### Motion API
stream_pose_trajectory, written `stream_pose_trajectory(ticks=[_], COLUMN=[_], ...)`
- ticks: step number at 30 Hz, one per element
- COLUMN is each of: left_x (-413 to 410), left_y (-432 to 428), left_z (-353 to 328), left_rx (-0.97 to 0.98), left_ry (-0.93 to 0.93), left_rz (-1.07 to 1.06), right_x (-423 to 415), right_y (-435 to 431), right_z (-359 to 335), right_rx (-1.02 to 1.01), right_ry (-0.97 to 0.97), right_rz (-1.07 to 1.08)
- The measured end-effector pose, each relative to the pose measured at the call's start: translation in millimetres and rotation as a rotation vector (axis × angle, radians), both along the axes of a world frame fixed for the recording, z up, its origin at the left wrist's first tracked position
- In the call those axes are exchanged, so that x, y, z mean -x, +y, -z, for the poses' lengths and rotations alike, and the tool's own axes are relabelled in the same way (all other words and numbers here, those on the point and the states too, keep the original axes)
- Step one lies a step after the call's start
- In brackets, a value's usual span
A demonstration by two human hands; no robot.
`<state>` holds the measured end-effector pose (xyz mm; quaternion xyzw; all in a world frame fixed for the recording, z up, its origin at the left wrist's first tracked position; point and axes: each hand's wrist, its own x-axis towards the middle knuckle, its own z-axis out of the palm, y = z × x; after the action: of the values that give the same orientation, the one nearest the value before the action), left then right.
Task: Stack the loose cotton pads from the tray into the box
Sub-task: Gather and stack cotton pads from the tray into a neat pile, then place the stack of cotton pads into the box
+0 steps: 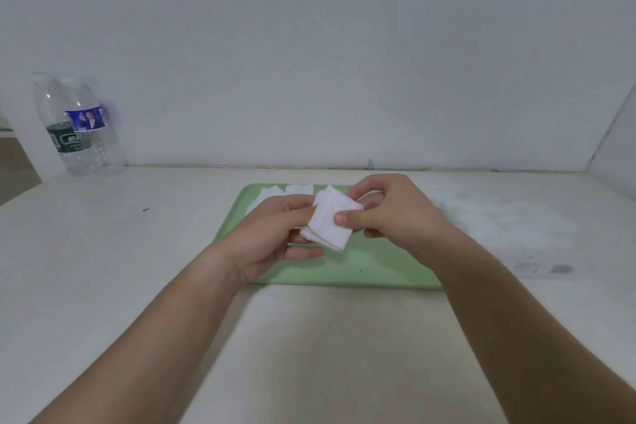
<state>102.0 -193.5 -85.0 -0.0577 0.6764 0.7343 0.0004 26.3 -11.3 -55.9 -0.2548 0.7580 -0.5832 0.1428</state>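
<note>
Both my hands hold a small stack of white square cotton pads above the green tray. My left hand grips the stack from the left with its fingers curled under it. My right hand pinches the stack's right edge, thumb on top. More loose cotton pads lie along the tray's far edge, partly hidden behind my hands. The white box sits to the right of the tray, pale and washed out; its inside is hard to make out.
Two clear plastic water bottles stand at the far left against the white wall. The cream table runs to the wall at the back, and a side panel closes the far right corner.
</note>
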Motion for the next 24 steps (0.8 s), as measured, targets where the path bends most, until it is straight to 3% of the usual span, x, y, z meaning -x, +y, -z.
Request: stream_pose_trajectory(ticks=[8, 13, 20, 24], left_x=[-4, -2, 20, 36], left_y=[43, 80, 141, 180], left_z=[-14, -22, -23, -23], left_rx=[0.003, 0.053, 0.19, 0.267], left_ry=[-0.016, 0.025, 0.095, 0.108], left_rz=[0.035, 0.085, 0.141, 0.082], right_x=[1, 1, 14, 29], right_y=[39, 73, 140, 181], right_z=[-12, -17, -29, -38], right_rx=[-0.162, -0.271, -0.312, -0.359], right_ry=[0.038, 0.176, 0.201, 0.241], right_rz=[0.046, 0.131, -0.009, 0.018])
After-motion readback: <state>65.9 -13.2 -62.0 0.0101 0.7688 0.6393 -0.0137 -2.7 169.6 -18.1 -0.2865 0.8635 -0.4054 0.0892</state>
